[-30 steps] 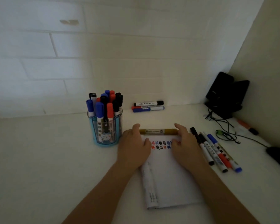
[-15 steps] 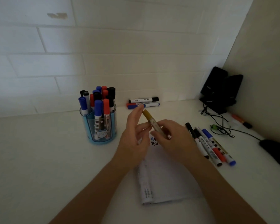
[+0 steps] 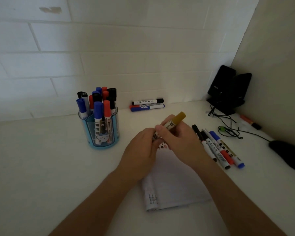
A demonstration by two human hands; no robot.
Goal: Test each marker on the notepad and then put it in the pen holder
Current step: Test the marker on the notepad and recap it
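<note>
Gold marker: the gold marker (image 3: 173,123) is held in the air above the far end of the notepad, tilted, its gold end up and to the right, its lower end hidden inside the hands.
Right hand: the right hand (image 3: 180,142) is clamped round the marker's white barrel, thumb and fingers pinching it just below the gold part.
Left hand: the left hand (image 3: 141,150) is closed on the marker's lower end, touching the right hand; whether a cap is on that end cannot be told.
Notepad: the notepad (image 3: 174,184) lies flat on the desk (image 3: 41,167) under both hands, near the front edge, with red and dark test marks partly showing at its far end.
Pen holder: the blue pen holder (image 3: 100,132) stands upright to the left of the hands, well apart from them, packed with blue, red and black markers.
Loose markers: a row of markers (image 3: 218,147) lies just right of the notepad; three more markers (image 3: 147,104) lie against the back wall.
Right corner: black speakers (image 3: 228,89) stand in the far right corner with cables (image 3: 228,128) in front; a dark mouse (image 3: 288,155) sits at the right edge.
</note>
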